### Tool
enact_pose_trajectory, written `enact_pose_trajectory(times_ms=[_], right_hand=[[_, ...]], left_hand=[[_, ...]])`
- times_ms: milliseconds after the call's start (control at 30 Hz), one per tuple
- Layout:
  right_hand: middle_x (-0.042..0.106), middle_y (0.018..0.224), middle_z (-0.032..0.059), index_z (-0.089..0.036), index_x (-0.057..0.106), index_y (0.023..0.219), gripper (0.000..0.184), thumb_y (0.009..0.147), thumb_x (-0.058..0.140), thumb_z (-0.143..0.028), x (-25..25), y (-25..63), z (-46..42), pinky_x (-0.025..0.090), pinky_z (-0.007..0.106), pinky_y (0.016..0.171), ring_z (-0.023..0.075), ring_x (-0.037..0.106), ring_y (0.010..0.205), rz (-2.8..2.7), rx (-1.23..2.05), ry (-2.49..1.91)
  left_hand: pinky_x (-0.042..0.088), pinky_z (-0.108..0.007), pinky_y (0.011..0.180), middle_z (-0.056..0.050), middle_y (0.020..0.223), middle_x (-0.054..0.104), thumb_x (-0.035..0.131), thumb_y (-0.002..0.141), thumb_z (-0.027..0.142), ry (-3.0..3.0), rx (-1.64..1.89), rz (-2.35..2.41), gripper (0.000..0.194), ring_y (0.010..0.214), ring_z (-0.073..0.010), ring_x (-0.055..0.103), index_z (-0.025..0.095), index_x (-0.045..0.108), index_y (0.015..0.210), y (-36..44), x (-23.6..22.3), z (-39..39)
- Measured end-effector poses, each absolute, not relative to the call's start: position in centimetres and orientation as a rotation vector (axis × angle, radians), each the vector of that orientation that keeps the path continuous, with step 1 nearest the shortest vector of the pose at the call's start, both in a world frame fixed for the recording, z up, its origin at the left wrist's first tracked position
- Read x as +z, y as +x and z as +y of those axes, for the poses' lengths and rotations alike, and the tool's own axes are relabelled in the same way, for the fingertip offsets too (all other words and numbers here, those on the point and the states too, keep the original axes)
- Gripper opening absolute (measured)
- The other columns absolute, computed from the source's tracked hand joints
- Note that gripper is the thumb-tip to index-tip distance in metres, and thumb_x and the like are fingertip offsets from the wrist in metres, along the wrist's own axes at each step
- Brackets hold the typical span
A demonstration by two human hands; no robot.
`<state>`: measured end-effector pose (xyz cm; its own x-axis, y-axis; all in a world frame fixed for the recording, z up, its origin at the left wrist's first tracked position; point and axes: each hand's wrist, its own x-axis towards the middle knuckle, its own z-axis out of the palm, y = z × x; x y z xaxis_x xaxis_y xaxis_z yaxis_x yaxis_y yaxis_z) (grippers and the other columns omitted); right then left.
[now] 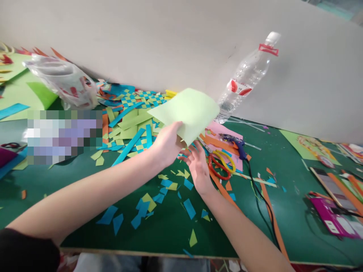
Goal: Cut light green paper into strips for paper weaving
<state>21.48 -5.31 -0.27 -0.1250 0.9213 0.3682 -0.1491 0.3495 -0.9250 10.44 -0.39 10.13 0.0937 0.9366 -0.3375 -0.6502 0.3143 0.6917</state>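
My left hand (167, 142) pinches the near edge of a light green paper sheet (185, 111) and holds it lifted above the green table (170, 226). My right hand (198, 166) hovers just below and to the right of the sheet, fingers spread and pointing toward it, holding nothing. Red and yellow scissors (221, 164) lie on the table right beside my right hand. Under the raised sheet lies a pile of blue and green paper strips, some woven into a checker mat (141, 100).
A clear plastic water bottle (246, 79) leans against the beige wall board. A blue glue gun (239, 145) with a black cord lies right of the scissors. A plastic bag (64, 81) sits at the left. Paper scraps cover the table; a phone (330, 187) and pink item lie at far right.
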Motion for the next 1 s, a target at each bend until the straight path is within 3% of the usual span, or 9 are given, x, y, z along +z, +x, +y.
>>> enact_pose_trajectory(times_ms=[100, 167, 267, 367, 500, 700, 867, 1000], right_hand=[[0.05, 0.138, 0.0119, -0.029, 0.034, 0.138, 0.079, 0.077, 0.046, -0.078, -0.3, 21.4, -5.2, 0.053, 0.045, 0.088, 0.0282, 0.055, 0.121, -1.304, 1.185, -0.74], [0.057, 0.131, 0.012, -0.027, 0.041, 0.134, 0.077, 0.075, 0.051, -0.076, 0.0, 21.3, -5.3, 0.054, 0.044, 0.089, 0.0279, 0.056, 0.12, -1.257, 1.24, -0.738], [0.066, 0.118, 0.0099, -0.025, 0.053, 0.123, 0.063, 0.074, 0.065, -0.063, 0.7, 21.2, -5.5, 0.054, 0.044, 0.091, 0.0273, 0.061, 0.114, -1.156, 1.285, -0.813], [0.071, 0.109, 0.0064, -0.025, 0.059, 0.115, 0.052, 0.07, 0.075, -0.047, 1.2, 21.1, -5.6, 0.053, 0.045, 0.095, 0.0275, 0.064, 0.109, -0.989, 1.308, -0.88], [0.073, 0.106, 0.0056, -0.024, 0.062, 0.112, 0.049, 0.067, 0.078, -0.037, 1.4, 21.2, -5.5, 0.055, 0.047, 0.093, 0.0284, 0.067, 0.105, -0.846, 1.358, -0.895], [0.073, 0.109, 0.0057, -0.025, 0.063, 0.11, 0.051, 0.064, 0.08, -0.036, 1.2, 21.5, -5.3, 0.056, 0.046, 0.093, 0.0281, 0.066, 0.107, -0.893, 1.39, -0.889], [0.072, 0.111, 0.0055, -0.024, 0.066, 0.105, 0.045, 0.065, 0.082, -0.032, 0.4, 21.6, -5.3, 0.055, 0.046, 0.094, 0.0269, 0.066, 0.106, -0.973, 1.375, -0.908], [0.074, 0.105, 0.0043, -0.023, 0.068, 0.098, 0.035, 0.066, 0.082, -0.031, -0.1, 21.7, -5.4, 0.057, 0.045, 0.088, 0.0256, 0.068, 0.1, -1.035, 1.364, -0.949]], left_hand=[[0.055, -0.029, 0.063, -0.009, 0.095, 0.07, 0.053, 0.088, 0.024, 0.642, 1.139, 0.857, 0.014, 0.086, -0.0218, 0.067, 0.017, 0.063, 0.094, 10.1, 8.3, -2.9], [0.055, -0.029, 0.069, -0.008, 0.102, 0.07, 0.056, 0.087, 0.031, 0.794, 1.048, 0.855, 0.017, 0.09, -0.0208, 0.066, 0.018, 0.065, 0.095, 9.4, 7.0, -4.2], [0.055, -0.032, 0.077, -0.005, 0.101, 0.071, 0.064, 0.082, 0.041, 1.011, 0.93, 0.936, 0.026, 0.092, -0.0204, 0.066, 0.022, 0.067, 0.099, 7.8, 5.5, -5.5], [0.054, -0.033, 0.082, -0.004, 0.101, 0.072, 0.073, 0.073, 0.04, 1.333, 0.763, 0.842, 0.035, 0.094, -0.0219, 0.066, 0.023, 0.068, 0.103, 6.0, 4.9, -5.6], [0.052, -0.026, 0.06, -0.005, 0.077, 0.073, 0.063, 0.082, 0.048, 1.635, 0.487, 0.952, 0.032, 0.068, -0.0182, 0.067, 0.017, 0.072, 0.083, 4.0, 4.9, -5.3], [0.047, -0.025, 0.051, -0.003, 0.063, 0.069, 0.059, 0.083, 0.051, 1.732, 0.566, 1.061, 0.034, 0.055, -0.0168, 0.062, 0.019, 0.066, 0.074, 3.0, 3.6, -5.5], [0.046, -0.025, 0.051, -0.001, 0.061, 0.064, 0.061, 0.078, 0.048, 1.835, 0.623, 1.046, 0.027, 0.054, -0.016, 0.058, 0.021, 0.061, 0.074, 3.1, 2.6, -5.8], [0.049, -0.027, 0.057, -0.003, 0.063, 0.065, 0.051, 0.085, 0.045, 1.92, 0.622, 1.039, 0.031, 0.057, -0.0164, 0.059, 0.021, 0.062, 0.069, 3.1, 2.3, -5.8]])
